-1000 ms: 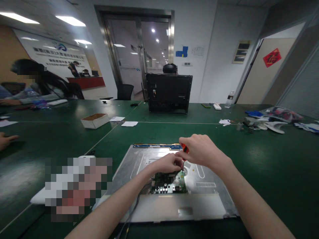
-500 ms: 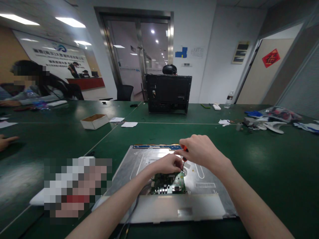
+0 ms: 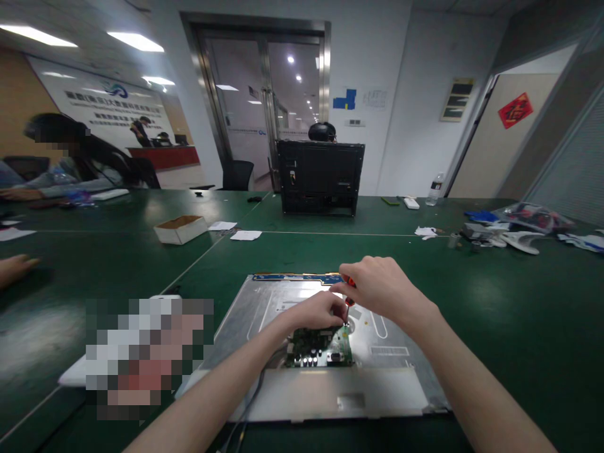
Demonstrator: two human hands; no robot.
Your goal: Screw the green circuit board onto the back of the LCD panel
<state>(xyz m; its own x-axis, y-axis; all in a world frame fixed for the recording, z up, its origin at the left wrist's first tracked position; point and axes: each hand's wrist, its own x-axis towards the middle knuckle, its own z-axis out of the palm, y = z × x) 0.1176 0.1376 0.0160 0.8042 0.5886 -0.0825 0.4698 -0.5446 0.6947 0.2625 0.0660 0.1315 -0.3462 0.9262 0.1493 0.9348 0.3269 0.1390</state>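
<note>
My right hand (image 3: 375, 284) is wrapped round the red and black handle of a screwdriver (image 3: 350, 301), held upright with its shaft pointing down. Its tip is at the upper right corner of a green circuit board (image 3: 340, 345). Close beside the shaft, my left hand (image 3: 323, 309) is closed with its fingertips pinched at the same corner; whatever they grip is hidden. The board lies on the silver metal back of a display panel (image 3: 389, 336), which rests flat on the green table. A narrow blue board (image 3: 287, 277) runs along the panel's far edge.
Dark cables (image 3: 252, 402) trail off the panel's near left side. To the left are a blurred-out white and reddish item (image 3: 73, 371) and another person's hand (image 3: 16, 270). Farther back stand an open box (image 3: 180, 231) and a black monitor (image 3: 321, 176). Bags and parts (image 3: 521, 236) lie at right.
Both my hands stay at the same board corner, with the screwdriver barely moved. At the far left, the other person's hand has shifted slightly. The whole view has drifted a little.
</note>
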